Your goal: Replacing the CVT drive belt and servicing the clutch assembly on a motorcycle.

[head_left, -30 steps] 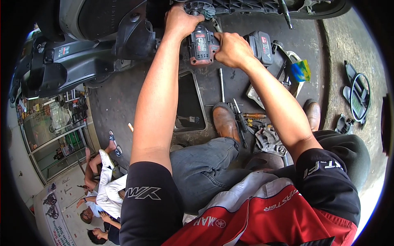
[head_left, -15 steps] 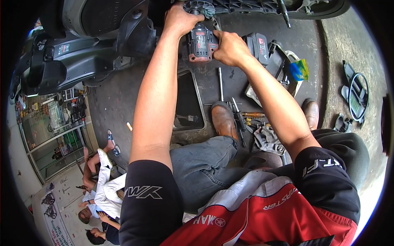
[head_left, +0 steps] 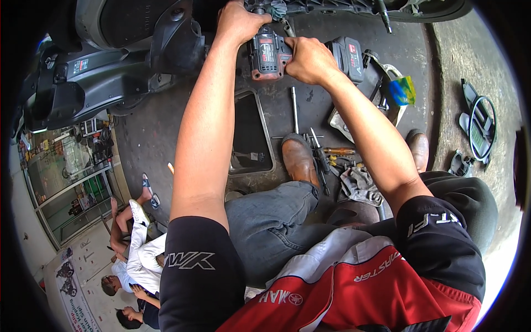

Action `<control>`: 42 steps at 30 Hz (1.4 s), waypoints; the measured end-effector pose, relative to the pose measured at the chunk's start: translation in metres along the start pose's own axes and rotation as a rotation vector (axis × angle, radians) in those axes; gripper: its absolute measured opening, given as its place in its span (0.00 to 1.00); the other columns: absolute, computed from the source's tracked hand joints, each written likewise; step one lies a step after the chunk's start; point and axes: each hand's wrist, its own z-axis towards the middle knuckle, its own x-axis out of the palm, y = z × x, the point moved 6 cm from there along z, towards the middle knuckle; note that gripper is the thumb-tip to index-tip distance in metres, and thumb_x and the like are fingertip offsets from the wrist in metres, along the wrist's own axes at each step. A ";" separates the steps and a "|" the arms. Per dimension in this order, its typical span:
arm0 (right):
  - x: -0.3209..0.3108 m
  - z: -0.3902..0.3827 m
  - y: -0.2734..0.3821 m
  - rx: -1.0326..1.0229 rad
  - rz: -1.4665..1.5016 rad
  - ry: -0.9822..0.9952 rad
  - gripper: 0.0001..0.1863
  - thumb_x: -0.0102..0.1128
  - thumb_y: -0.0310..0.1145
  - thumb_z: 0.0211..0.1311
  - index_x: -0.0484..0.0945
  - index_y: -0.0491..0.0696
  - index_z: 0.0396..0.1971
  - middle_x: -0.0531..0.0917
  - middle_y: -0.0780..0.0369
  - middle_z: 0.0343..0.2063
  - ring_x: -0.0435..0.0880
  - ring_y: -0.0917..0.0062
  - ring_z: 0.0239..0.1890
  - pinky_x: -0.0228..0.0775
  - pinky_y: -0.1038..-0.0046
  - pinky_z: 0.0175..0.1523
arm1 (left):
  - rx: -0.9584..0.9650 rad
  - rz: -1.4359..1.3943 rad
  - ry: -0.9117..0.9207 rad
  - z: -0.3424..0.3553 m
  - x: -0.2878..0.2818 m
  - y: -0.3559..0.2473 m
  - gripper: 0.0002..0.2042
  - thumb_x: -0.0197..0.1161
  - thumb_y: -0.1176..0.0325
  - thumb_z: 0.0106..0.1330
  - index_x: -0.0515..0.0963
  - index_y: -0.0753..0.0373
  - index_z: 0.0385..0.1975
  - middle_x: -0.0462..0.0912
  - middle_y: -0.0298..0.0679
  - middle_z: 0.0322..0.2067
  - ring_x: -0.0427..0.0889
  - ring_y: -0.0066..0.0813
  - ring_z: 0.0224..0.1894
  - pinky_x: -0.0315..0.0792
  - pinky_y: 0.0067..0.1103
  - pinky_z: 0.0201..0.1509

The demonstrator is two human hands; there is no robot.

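My right hand (head_left: 311,60) is closed round the handle of a cordless impact wrench (head_left: 267,60), a dark grey and red tool with its battery pack (head_left: 347,60) out to the right. The wrench's nose points away from me, toward a finned metal pulley (head_left: 276,9) on the scooter at the top edge. At that pulley's left side is my left hand (head_left: 240,23), curled, its thumb lying across the front of the wrench. The other fingers of that hand are mostly hidden, as is the spot where the wrench meets the pulley.
Black scooter bodywork (head_left: 94,83) fills the upper left. Near my boot (head_left: 299,159) lie a long socket bar (head_left: 295,110), screwdrivers (head_left: 339,150) and a grey rag (head_left: 359,185). A black tray (head_left: 271,155) sits left of them. Two people (head_left: 133,285) sit at the lower left.
My view has shifted slightly. The wrench and both hands sit a little higher in the picture, and less of the finned pulley shows. Both hands keep their places on the work.
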 end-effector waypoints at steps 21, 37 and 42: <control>0.000 0.000 -0.002 -0.003 0.029 -0.032 0.28 0.62 0.30 0.45 0.82 0.45 0.52 0.86 0.44 0.37 0.85 0.51 0.47 0.76 0.57 0.56 | 0.014 -0.016 0.012 0.000 0.000 -0.006 0.28 0.79 0.65 0.43 0.81 0.73 0.45 0.85 0.59 0.44 0.86 0.50 0.49 0.78 0.33 0.53; 0.005 0.001 -0.003 0.039 0.056 0.014 0.27 0.66 0.34 0.44 0.84 0.50 0.51 0.87 0.47 0.40 0.86 0.54 0.48 0.78 0.58 0.56 | 0.029 -0.145 0.046 0.002 0.005 0.000 0.27 0.79 0.66 0.42 0.82 0.71 0.45 0.86 0.57 0.41 0.87 0.49 0.46 0.78 0.34 0.51; -0.001 0.001 -0.002 0.013 -0.022 0.001 0.27 0.65 0.35 0.45 0.84 0.50 0.51 0.87 0.48 0.39 0.86 0.54 0.46 0.78 0.58 0.55 | 0.057 -0.052 -0.016 0.001 0.001 -0.003 0.28 0.79 0.66 0.42 0.81 0.72 0.45 0.86 0.58 0.43 0.87 0.50 0.47 0.79 0.33 0.51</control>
